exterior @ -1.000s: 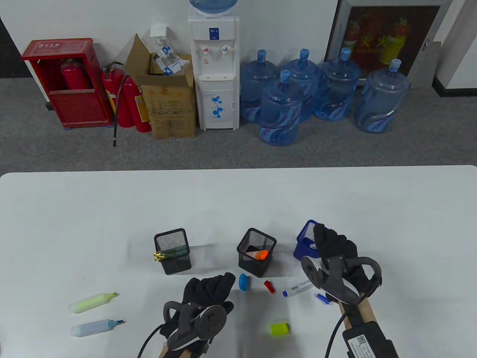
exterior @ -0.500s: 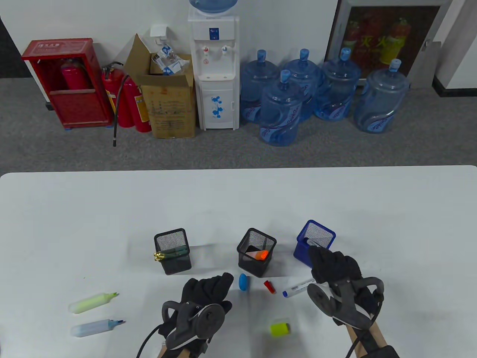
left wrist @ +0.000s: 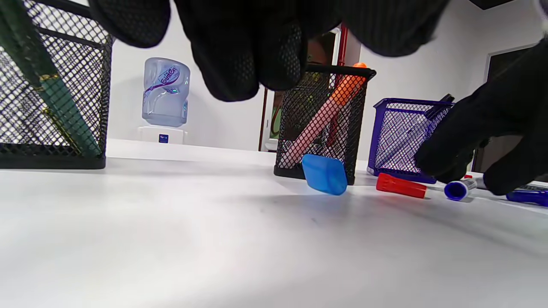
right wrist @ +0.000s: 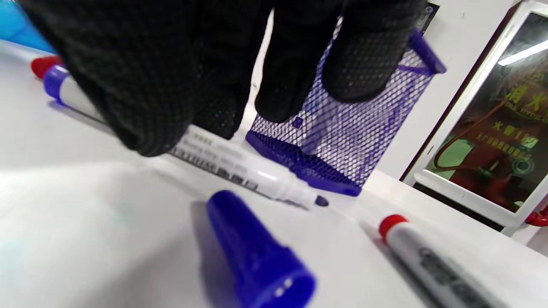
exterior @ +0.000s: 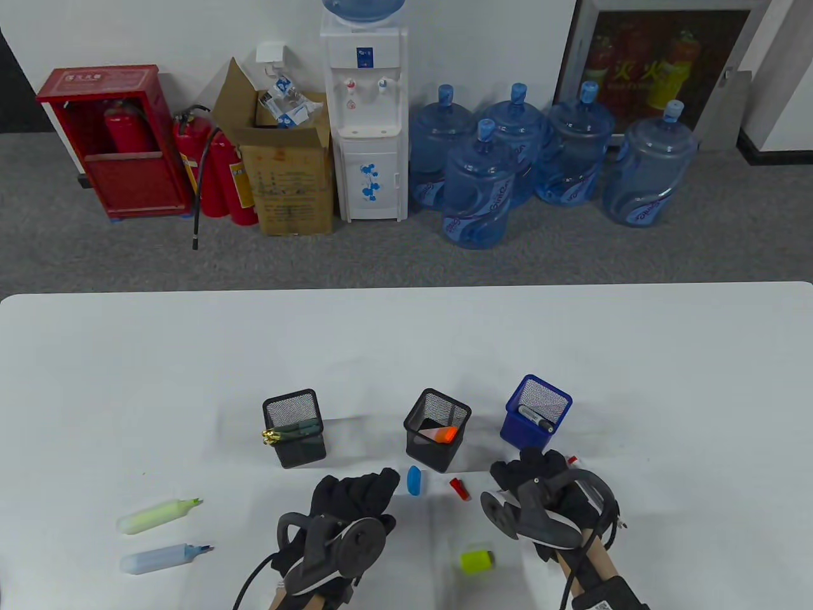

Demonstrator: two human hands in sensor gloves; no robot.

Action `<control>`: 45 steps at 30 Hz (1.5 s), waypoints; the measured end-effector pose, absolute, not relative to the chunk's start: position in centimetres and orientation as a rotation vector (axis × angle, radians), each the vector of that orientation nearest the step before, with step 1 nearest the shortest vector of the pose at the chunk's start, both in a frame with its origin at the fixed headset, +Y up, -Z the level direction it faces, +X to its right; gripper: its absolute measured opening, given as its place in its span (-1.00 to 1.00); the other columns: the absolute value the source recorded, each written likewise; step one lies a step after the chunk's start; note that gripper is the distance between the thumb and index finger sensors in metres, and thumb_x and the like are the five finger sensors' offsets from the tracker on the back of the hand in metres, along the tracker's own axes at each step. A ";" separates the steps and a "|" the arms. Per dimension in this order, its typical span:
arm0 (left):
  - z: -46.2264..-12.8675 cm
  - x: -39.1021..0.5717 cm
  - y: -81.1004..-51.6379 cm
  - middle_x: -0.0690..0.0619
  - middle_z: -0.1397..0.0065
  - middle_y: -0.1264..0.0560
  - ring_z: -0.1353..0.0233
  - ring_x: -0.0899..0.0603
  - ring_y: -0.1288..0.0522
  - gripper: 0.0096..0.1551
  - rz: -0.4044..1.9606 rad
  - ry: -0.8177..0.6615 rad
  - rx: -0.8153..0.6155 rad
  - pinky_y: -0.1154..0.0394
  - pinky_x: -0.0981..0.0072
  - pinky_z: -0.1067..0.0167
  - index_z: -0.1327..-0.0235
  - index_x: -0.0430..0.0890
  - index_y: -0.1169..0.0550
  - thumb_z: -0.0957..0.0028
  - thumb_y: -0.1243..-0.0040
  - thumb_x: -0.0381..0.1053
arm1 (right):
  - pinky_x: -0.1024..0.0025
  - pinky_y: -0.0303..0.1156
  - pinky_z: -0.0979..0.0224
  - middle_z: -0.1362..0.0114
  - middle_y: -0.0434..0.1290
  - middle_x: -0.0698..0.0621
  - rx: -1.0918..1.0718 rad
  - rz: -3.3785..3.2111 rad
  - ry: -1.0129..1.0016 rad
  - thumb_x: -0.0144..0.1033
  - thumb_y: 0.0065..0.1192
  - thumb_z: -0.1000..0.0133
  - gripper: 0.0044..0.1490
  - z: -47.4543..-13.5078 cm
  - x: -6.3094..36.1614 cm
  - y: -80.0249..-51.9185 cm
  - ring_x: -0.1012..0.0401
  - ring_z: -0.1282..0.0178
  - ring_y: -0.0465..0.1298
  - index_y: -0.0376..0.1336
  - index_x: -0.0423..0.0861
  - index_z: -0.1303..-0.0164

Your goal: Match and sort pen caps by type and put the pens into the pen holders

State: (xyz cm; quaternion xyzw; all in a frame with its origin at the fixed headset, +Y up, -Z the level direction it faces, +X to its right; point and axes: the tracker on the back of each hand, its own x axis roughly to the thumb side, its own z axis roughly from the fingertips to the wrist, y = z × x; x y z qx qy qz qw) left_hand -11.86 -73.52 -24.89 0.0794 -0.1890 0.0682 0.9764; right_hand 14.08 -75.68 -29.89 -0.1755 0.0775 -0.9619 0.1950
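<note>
My right hand is down on the white marker with the blue tip, fingers curled over its barrel with fingertips either side; the marker still lies flat. Its blue cap lies loose just in front, beside a red-ended marker. The blue mesh holder holds a black marker. My left hand rests loosely curled on the table and holds nothing. Ahead of it lie a blue highlighter cap and a red cap.
A black mesh holder holds green pens; a second holds an orange highlighter. A yellow-green cap lies near the front edge. Uncapped green and blue highlighters lie at the left.
My right hand drew back from the blue holder, leaving the black marker inside, and came down onto the blue-tipped marker. The left hand stayed put.
</note>
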 end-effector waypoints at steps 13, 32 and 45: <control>-24.8 -11.3 -73.8 0.09 -0.49 -0.49 -0.38 -0.17 -0.60 -0.19 0.126 -0.403 0.155 -0.31 -0.37 -0.46 -0.51 0.13 -0.25 0.10 -0.13 0.16 | 0.05 0.53 -0.51 -0.27 0.64 0.25 -0.576 -2.694 0.292 -0.15 0.41 0.20 -0.27 -29.4 13.0 -74.6 0.10 -0.44 0.55 0.37 0.23 -0.26; -24.2 -10.6 -72.8 0.08 -0.20 -0.71 -0.09 -0.13 -0.74 -0.29 0.207 -0.353 0.288 -0.46 -0.30 -0.32 -0.29 0.03 -0.52 0.19 -0.31 0.18 | -0.08 0.53 -0.45 -0.26 0.66 0.12 -0.844 -2.939 0.616 -0.18 0.36 0.14 -0.34 -24.5 5.0 -71.6 0.08 -0.33 0.61 0.42 0.05 -0.23; -24.6 -12.9 -72.3 0.12 -0.07 -0.75 0.04 -0.09 -0.76 -0.44 0.269 -0.290 0.329 -0.47 -0.28 -0.30 -0.19 0.13 -0.60 0.15 -0.27 0.09 | 0.05 0.57 -0.42 -0.20 0.67 0.22 -0.625 -3.002 0.598 0.03 0.34 0.15 -0.34 -26.0 11.5 -68.9 0.18 -0.33 0.62 0.43 0.16 -0.20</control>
